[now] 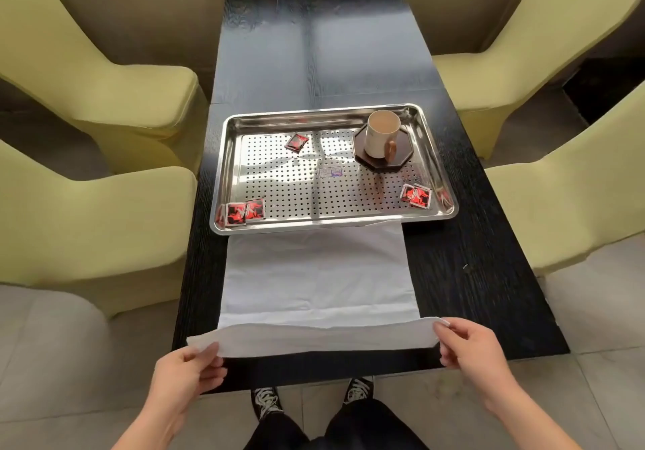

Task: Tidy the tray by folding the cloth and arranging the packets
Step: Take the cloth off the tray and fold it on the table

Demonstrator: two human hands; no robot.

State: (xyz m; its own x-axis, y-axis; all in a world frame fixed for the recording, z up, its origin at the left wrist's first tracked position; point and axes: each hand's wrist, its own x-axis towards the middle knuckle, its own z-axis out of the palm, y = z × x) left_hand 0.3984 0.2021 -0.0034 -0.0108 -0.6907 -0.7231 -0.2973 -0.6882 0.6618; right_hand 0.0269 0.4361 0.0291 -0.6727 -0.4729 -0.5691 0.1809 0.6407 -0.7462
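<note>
Nearest, the fold of the cloth is the step in hand. The left hand (pixel 188 369) and the right hand (pixel 469 345) each pinch one near corner of the white cloth (pixel 314 275), fingers (pixel 444 326) curled onto the fabric with the thumbs beneath or behind it. The near edge is lifted off the tabletop (pixel 471 257) and drawn fairly taut between the two hands, so it hangs as a raised band just over the near end of the tabletop. The rest of the cloth lies flat, running away from the person to the near rim of the steel tray (pixel 223 170). Whether its far edge is tucked under that rim cannot be told. The next move, as I judge it, calls for carrying both corners forward together, level and evenly spaced, and laying them on the far corners so the halves match. After that the packets remain to be gathered. They lie scattered on the perforated tray floor, well apart from either hand: the near-left packets (pixel 244 211) in one corner, the near-right packets (pixel 417 195) in the other, and a far packet (pixel 296 142) toward the middle. At the far right of the tray a cup (pixel 380 133) stands on a dark octagonal coaster (pixel 406 158).
</note>
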